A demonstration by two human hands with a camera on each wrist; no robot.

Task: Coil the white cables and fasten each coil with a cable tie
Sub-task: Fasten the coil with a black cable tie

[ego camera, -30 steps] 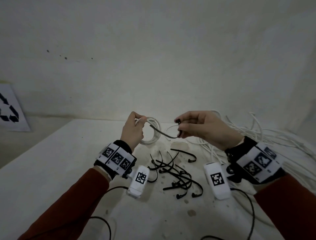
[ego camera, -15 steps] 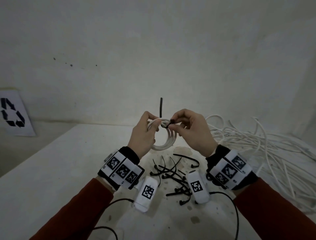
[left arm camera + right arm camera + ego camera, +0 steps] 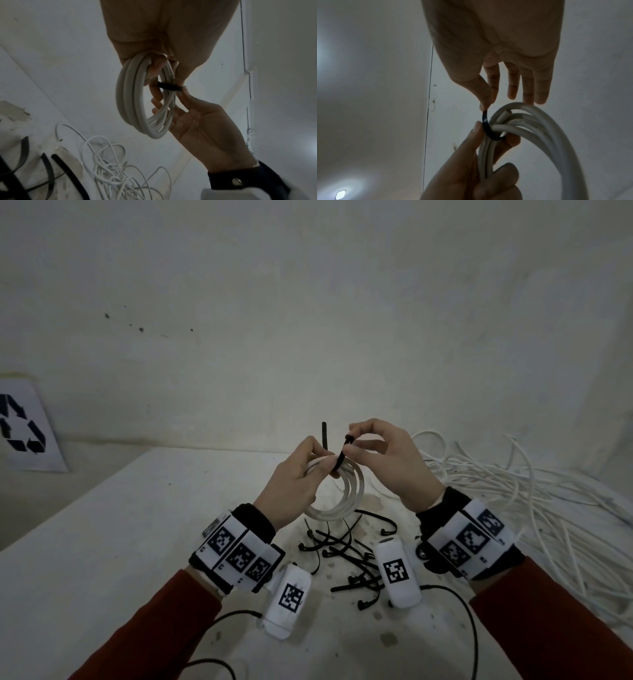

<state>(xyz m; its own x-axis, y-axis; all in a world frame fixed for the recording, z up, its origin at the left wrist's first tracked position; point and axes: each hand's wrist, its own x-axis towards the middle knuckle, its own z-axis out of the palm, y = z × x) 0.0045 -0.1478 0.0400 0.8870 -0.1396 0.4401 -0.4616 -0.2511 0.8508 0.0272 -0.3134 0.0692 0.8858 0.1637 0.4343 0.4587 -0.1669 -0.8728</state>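
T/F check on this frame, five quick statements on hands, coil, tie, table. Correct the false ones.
1. The left hand grips the white coil. True.
2. The right hand pinches the black cable tie. True.
3. The tie is already cinched tight and trimmed. False: a free end sticks up above the coil.
4. The coil rests on the table. False: it is held above it.
5. Spare black ties lie below the hands. True.

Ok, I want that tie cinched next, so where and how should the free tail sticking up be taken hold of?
Likely at the tail just above the coil, pinched from above across its flat faces. It stands upright beside the left hand, with its tip free. The right hand pinches the tie's other end, so one hand would have to let go first.
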